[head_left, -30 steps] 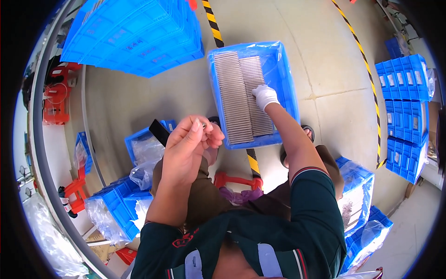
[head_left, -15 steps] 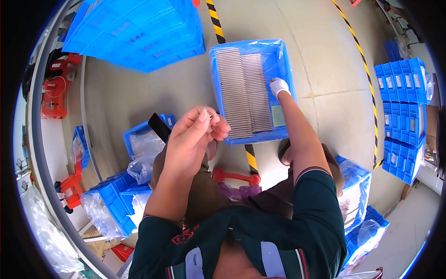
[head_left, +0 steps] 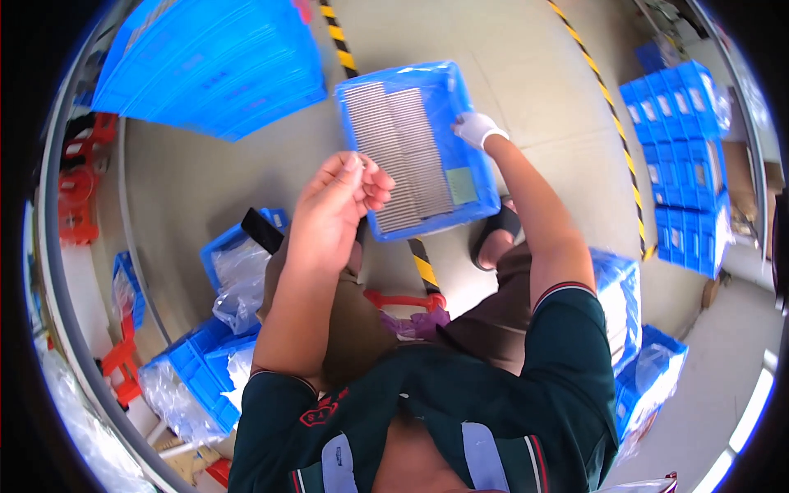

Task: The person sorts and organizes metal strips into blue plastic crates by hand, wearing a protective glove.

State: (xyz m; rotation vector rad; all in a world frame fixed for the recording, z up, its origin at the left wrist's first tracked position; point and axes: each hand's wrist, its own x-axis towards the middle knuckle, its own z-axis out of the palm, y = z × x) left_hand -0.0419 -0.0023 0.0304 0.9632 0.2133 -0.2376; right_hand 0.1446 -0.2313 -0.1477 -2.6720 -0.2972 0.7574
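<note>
My left hand [head_left: 341, 193] is raised left of the blue bin [head_left: 448, 222], thumb and forefinger pinched on a small metal piece, mostly hidden by the fingertips. My right hand [head_left: 478, 130], in a white glove that leaves the fingertips bare, hovers over the bin's right wall with its fingers curled. What they hold, if anything, is too small to make out. Inside the plastic-lined bin lie two long rows of thin, greyish, closely packed pieces [head_left: 385, 156]. A pale green card [head_left: 462, 186] rests at the bin's near right corner.
Stacked blue crates stand at the far left [head_left: 222, 74] and right [head_left: 682, 164]. Beside my left leg are a black flat object [head_left: 261, 232] and bins with clear plastic [head_left: 238, 279]. Between my legs is a red-framed item [head_left: 403, 300]. Yellow-black tape [head_left: 612, 123] crosses the floor.
The view has shifted, so the bin and crates sit farther left and higher. My left hand keeps its pinch; my right hand stays by the bin's right side with fingers curled.
</note>
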